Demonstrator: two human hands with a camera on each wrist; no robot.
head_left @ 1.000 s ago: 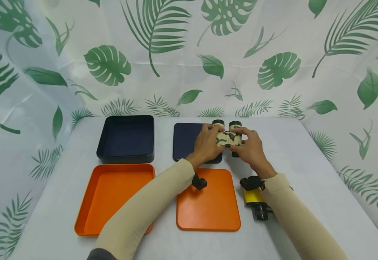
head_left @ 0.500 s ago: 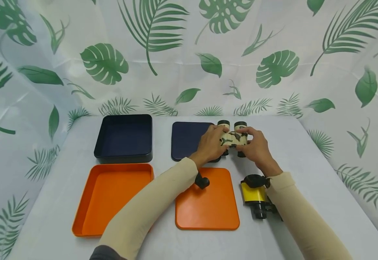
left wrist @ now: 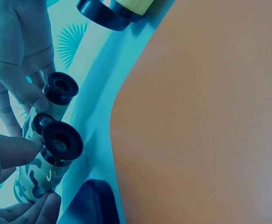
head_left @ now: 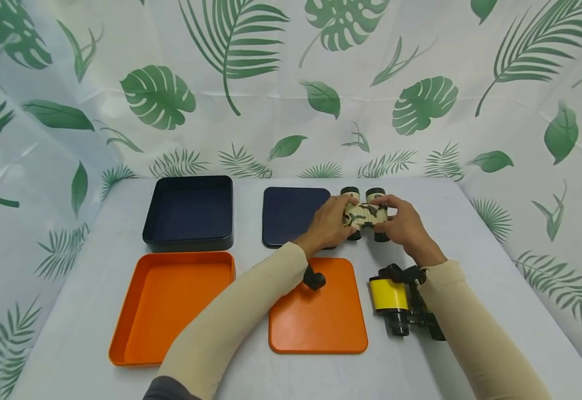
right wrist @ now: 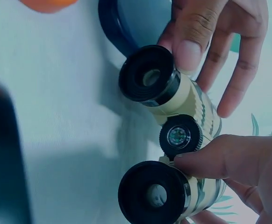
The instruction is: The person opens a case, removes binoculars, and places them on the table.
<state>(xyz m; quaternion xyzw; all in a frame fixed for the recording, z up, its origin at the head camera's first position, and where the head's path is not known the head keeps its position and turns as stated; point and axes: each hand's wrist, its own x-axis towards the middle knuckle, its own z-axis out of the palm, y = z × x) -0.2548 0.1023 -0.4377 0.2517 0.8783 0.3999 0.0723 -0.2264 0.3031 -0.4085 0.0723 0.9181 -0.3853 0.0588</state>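
Both hands hold a pair of camouflage binoculars [head_left: 366, 214] by its sides, right of the dark blue tray lid [head_left: 293, 214]. The left hand [head_left: 327, 225] grips the left barrel, thumb and fingers around it. On the other barrel is the right hand [head_left: 411, 229], its thumb pressed near the centre wheel. A small compass [right wrist: 178, 136] shows in that wheel in the right wrist view. The black eyepieces [left wrist: 61, 142] face back toward the person. Whether the binoculars touch the table is hard to tell.
Yellow-and-black binoculars [head_left: 390, 294] lie by the right sleeve, partly covered. An orange lid [head_left: 321, 328] lies in front, a black-ended object [head_left: 314, 279] over it beside the left sleeve. To the left stand a dark blue tray [head_left: 188, 244] and an orange tray [head_left: 130, 316].
Both hands have moved the camouflage binoculars to the right, off the dark blue lid's edge. More of the yellow-and-black binoculars shows as the right sleeve shifts right. The view has drifted slightly.
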